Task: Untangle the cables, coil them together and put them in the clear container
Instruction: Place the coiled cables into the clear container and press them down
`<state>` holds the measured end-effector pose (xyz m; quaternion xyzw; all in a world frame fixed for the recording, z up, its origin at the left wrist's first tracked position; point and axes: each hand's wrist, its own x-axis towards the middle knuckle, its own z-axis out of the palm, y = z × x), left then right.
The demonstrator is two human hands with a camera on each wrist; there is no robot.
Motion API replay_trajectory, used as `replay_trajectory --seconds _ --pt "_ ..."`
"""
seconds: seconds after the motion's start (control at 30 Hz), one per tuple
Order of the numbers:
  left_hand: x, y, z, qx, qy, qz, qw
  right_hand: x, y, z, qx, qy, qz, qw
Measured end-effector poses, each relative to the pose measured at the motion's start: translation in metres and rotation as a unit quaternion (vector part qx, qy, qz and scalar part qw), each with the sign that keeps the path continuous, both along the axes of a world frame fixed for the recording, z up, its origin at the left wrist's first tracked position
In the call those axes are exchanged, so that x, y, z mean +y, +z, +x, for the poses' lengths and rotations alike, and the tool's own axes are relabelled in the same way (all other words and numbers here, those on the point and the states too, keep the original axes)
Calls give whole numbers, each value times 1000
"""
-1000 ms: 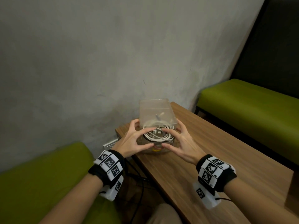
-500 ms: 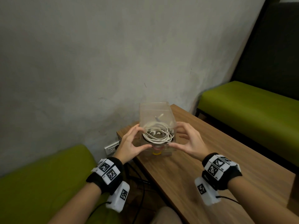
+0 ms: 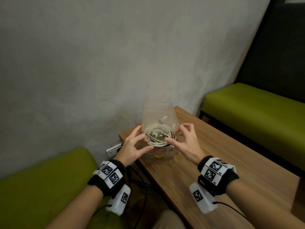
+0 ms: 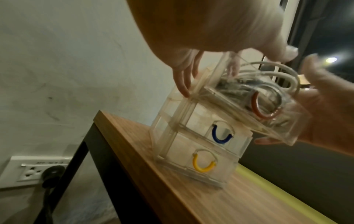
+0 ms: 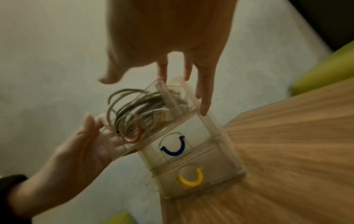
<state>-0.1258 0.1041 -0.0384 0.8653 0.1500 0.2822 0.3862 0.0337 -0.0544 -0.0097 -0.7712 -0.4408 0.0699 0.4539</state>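
- A wall socket [image 3: 113,149] with a dark plug in it is sitting low on the grey wall, just left of the wooden table [image 3: 214,162], between the table edge and a green bench [image 3: 41,187].
- The left hand [image 3: 132,148] is cupping the left side of the pulled-out top drawer [image 4: 283,121], fingers spread and lightly bent against its clear wall, thumb reaching under the front; it is bracing rather than clamping, apparently to keep the drawer from tipping.
- The clear container [image 3: 158,116], a small stack of three see-through drawers, is standing at the table's far corner by the wall; the lower two, with a blue handle [image 5: 173,147] and a yellow handle [image 5: 190,178], are lying closed.
- The white cables [image 3: 156,138], wound into one loose coil, are lying inside the top drawer with the red handle [image 4: 256,106]; some loops are rising above its rim, and a USB plug [image 5: 161,117] is showing at the side.
- The right hand [image 3: 184,142] is hovering at the drawer's right side, fingers half-curled and apart; the wrist views are showing fingertips touching the cabinet frame and drawer edge, nothing pinched.
- Judging by this, the drawer is about to be pushed in, and the raised loops could catch on the frame.
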Motion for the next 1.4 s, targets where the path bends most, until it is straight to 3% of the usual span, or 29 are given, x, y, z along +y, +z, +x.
replay_trajectory --seconds 0.17,0.37,0.5,0.73,0.9,1.13,1.27,1.4 --pt "-8 -4 8 -51 47 -75 995 7 -2 -11 -18 -41 14 999" --pt "-8 12 13 -5 75 -74 994 10 0 -6 34 -49 -14 998" --pt "-2 21 20 36 93 -86 991 10 7 -1 15 -15 -81 996" --pt "1 29 21 85 74 -85 990 13 10 -4 36 -29 -39 998" --pt "-1 33 21 87 79 -94 989 19 13 -2 30 -10 -63 997" --pt "-8 17 9 35 -12 -73 997 19 13 4 37 -27 -67 997" --pt "-6 9 7 -11 -22 -59 998 12 11 3 62 9 -76 995" --pt "-6 16 9 -2 -35 -78 996 11 9 4 61 23 -88 994"
